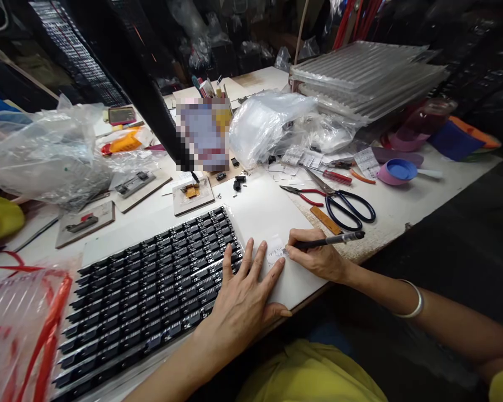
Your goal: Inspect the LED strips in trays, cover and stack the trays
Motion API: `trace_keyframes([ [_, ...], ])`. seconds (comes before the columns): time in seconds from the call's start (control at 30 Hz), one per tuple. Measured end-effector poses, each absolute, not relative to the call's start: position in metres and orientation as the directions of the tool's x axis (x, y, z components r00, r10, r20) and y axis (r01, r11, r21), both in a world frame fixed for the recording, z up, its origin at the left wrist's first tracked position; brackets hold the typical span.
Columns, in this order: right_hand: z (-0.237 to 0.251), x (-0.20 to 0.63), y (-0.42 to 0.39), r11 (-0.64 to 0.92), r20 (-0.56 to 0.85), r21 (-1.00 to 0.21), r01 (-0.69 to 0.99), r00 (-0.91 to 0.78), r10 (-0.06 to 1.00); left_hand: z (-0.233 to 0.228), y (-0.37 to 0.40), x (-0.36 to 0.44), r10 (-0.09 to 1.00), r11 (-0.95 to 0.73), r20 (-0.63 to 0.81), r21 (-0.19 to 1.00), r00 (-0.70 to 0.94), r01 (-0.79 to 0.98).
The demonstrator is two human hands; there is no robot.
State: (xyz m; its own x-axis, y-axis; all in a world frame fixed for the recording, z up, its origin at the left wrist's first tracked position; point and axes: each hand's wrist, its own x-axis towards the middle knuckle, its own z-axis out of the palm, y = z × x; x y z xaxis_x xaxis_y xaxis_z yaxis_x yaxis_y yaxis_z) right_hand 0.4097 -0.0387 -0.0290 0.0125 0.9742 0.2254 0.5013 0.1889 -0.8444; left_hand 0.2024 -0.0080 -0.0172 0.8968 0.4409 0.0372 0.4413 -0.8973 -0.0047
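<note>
A black pen is pinched in my right hand, its tip down at a small white paper slip with handwriting on it. My left hand lies flat with fingers spread, index fingertip against the slip's lower edge. Its little finger reaches over the right end of a clear tray filled with rows of small black parts. Both hands rest at the front of a white board.
Beyond my right hand lie large scissors, red-handled pliers and a red screwdriver. Plastic bags and stacked clear trays stand behind. Small wooden blocks sit past the tray. A dark post slants down from above.
</note>
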Motion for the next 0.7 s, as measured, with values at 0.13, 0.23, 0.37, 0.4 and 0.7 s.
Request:
trace_keyframes([
  [0.13,-0.0288,0.4089,-0.0381,0.17,0.226,-0.841,0.514,0.047,0.973,-0.0173,-0.008,0.2022,0.44,-0.897,0.047,-0.011,0.897,0.441],
  [0.23,-0.0277,0.4082,-0.0379,0.175,0.22,-0.844,0.507,0.031,0.975,-0.0171,-0.0083,0.202,0.442,-0.896,0.042,-0.008,0.896,0.443],
  [0.37,-0.0283,0.4098,-0.0382,0.168,0.221,-0.847,0.505,0.047,0.974,-0.0166,-0.0082,0.202,0.445,-0.896,0.037,0.004,0.895,0.445],
  [0.4,-0.0289,0.4104,-0.0384,0.162,0.221,-0.851,0.5,0.061,0.973,-0.0166,-0.0081,0.202,0.444,-0.896,0.04,0.004,0.895,0.444],
  [0.7,-0.0298,0.4102,-0.0397,0.146,0.189,-0.853,0.501,0.037,0.981,-0.0168,-0.0084,0.2027,0.448,-0.894,0.022,0.016,0.894,0.448],
])
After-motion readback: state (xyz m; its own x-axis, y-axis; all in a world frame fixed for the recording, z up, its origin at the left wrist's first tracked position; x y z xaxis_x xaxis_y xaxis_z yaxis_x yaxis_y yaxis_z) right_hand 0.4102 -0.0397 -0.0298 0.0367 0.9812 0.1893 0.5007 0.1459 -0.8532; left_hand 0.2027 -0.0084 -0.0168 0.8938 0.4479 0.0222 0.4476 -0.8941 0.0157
